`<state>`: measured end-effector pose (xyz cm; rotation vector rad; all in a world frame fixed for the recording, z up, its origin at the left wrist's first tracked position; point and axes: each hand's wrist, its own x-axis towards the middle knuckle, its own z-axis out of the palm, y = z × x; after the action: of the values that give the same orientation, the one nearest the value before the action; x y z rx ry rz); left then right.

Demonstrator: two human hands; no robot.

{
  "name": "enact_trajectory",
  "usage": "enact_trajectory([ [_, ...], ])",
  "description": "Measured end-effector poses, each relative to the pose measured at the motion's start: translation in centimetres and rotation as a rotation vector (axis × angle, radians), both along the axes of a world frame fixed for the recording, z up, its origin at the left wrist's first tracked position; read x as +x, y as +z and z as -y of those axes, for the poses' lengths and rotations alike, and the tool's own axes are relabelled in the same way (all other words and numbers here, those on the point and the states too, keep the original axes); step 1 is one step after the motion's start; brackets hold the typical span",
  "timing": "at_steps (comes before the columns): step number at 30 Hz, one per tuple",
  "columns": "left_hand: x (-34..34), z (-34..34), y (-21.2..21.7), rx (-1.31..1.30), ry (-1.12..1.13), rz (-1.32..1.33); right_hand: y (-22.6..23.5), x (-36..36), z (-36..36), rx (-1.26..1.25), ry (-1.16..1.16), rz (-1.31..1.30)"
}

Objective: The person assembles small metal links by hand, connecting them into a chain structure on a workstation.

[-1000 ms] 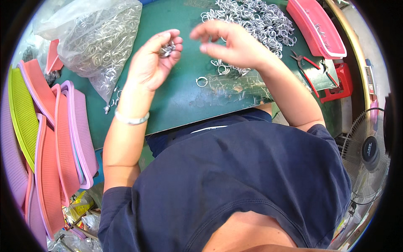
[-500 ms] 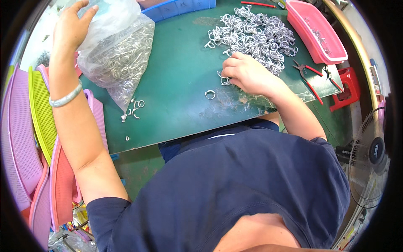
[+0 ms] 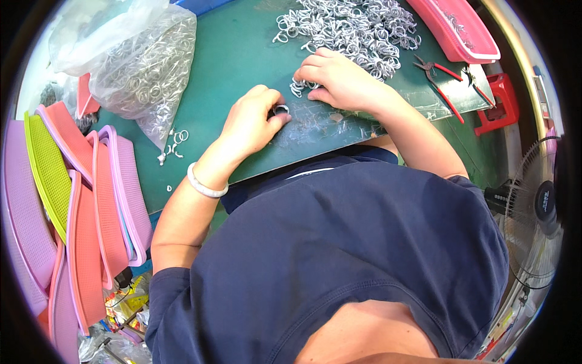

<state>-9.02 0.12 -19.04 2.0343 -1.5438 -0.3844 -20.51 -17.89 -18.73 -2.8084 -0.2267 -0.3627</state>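
Left hand (image 3: 251,121): fingers curled, pinching one small metal ring (image 3: 280,110) on green table (image 3: 236,54). Right hand (image 3: 339,79): fingers bent, resting on loose rings at edge of tangled silver ring pile (image 3: 351,27). Clear bag of rings (image 3: 142,67) far left.

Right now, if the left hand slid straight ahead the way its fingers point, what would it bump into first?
Probably the right hand. The left hand, pinching a small metal ring, points toward it across the green table. Heights are hard to judge.

Silver rings (image 3: 354,27) (green table (image 3: 236,54))
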Motion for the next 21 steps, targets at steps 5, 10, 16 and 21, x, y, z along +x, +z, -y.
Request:
enact_trajectory([
  [5,1.0,-0.6,-1.4,-0.176,0.038,-0.265,-0.1,0.0,0.0,0.031,0.023,-0.016],
  [10,1.4,-0.9,-2.3,-0.372,0.017,-0.484,-0.5,0.5,-0.2,0.137,0.047,0.039],
  [16,1.8,-0.5,-2.2,-0.521,0.026,-0.585,-0.1,0.8,0.0,0.289,0.031,0.039],
  [21,2.6,0.0,-1.9,-0.541,0.029,-0.592,0.3,1.3,0.5,0.479,-0.011,-0.025],
])
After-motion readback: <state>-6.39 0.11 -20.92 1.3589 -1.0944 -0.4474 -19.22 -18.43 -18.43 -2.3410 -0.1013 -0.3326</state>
